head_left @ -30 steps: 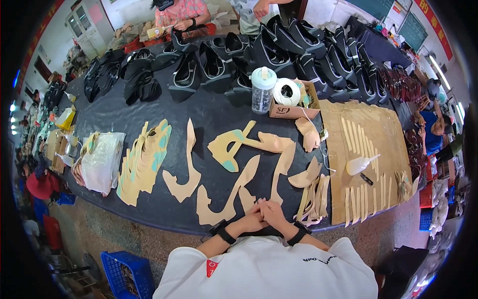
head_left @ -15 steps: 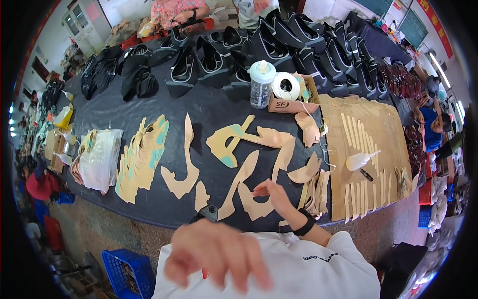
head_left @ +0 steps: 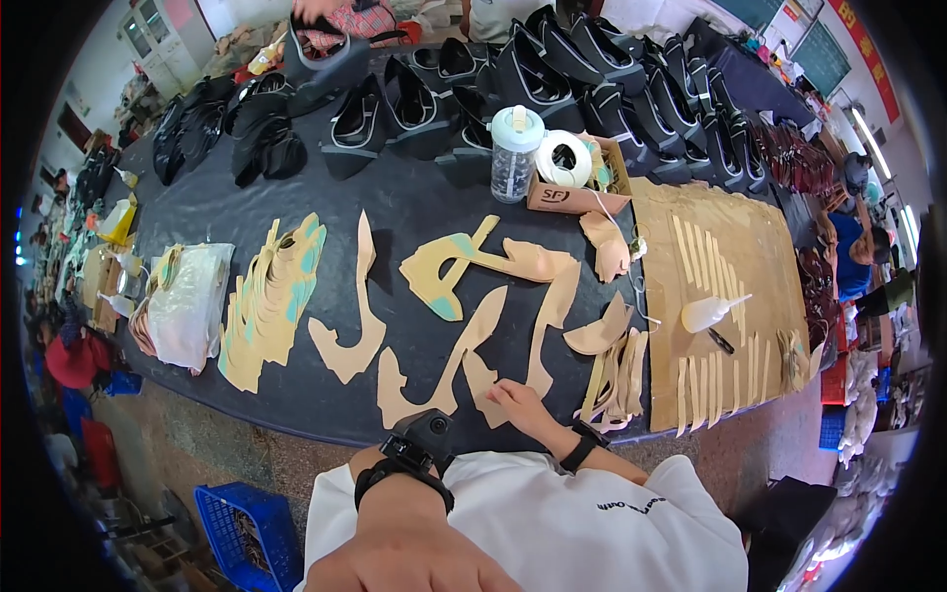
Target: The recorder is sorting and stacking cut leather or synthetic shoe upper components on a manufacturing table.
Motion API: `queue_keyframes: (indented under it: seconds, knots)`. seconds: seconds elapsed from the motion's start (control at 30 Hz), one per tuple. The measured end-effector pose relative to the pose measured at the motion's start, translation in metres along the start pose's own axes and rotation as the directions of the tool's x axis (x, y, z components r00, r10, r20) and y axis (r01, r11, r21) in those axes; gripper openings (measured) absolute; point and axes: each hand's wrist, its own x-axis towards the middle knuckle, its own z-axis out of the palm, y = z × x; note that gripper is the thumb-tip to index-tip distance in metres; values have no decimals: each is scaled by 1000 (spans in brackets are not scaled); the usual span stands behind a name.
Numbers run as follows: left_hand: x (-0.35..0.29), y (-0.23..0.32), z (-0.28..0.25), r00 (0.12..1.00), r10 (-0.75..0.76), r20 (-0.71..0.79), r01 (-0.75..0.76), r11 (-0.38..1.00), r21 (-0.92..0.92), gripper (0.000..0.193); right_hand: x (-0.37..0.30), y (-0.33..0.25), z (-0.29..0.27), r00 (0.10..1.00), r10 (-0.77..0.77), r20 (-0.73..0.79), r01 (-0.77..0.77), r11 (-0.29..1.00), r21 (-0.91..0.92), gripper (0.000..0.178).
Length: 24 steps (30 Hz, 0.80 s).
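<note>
My right hand (head_left: 521, 407) is low over a curved tan shoe-upper piece (head_left: 477, 375) near the table's front edge. Its fingers are drawn together; what they hold, if anything, is hidden. My left hand (head_left: 404, 564) is raised close to the view at the bottom, back of the hand showing, its fingers cut off by the lower edge. A small black device is strapped to that wrist. Beside the right hand lie a hooked tan piece (head_left: 414, 397) and a joined tan piece (head_left: 538, 260) with a green-patched yellowish part (head_left: 432, 278). Another hooked piece (head_left: 353, 347) lies further left.
Fanned yellowish pieces (head_left: 271, 316) and a plastic-wrapped stack (head_left: 187, 311) lie left. A cardboard sheet (head_left: 671, 286) carries tan strips and a squeeze bottle (head_left: 704, 314). Behind stand a water bottle (head_left: 515, 163), a carton (head_left: 582, 200) and black wedge shoes (head_left: 409, 109). Someone's hand (head_left: 318, 10) is across the table.
My right hand has gone down and left onto the tan piece, its fingers closing together. My left hand has dropped toward the lower edge. Across the table, a black shoe has been lifted.
</note>
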Motion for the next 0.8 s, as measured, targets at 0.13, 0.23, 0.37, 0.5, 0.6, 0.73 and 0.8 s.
queue_keyframes:
  seconds: [0.13,0.23,0.37,0.5,0.6,0.73,0.8]
  knots:
    - [13,-4,-17,971,9,240,-6,1000,-17,15,1,2,0,1000,-1,1,1,1000,-3,27]
    - [8,0,-29,932,25,360,-25,1000,-3,12,1,1,1,1000,-24,15,24,1000,-5,27]
    - [-29,-9,-53,985,119,123,-133,984,117,26,-1,4,-5,1000,1,-6,-1,1000,-5,26]
    - [-60,-13,-86,852,-314,-420,498,735,461,24,-6,3,-11,994,-105,1,105,992,-71,24]
    - [-94,-32,-134,673,-456,-583,739,450,501,30,-12,0,-20,988,-126,-93,124,992,-26,17]
    - [-182,-68,-176,372,-498,-783,906,11,423,35,-15,3,-35,984,-67,-165,65,998,-19,13]
    - [-215,-84,-182,356,-519,-777,885,-78,459,37,-15,6,-44,953,-153,-260,140,988,-66,14]
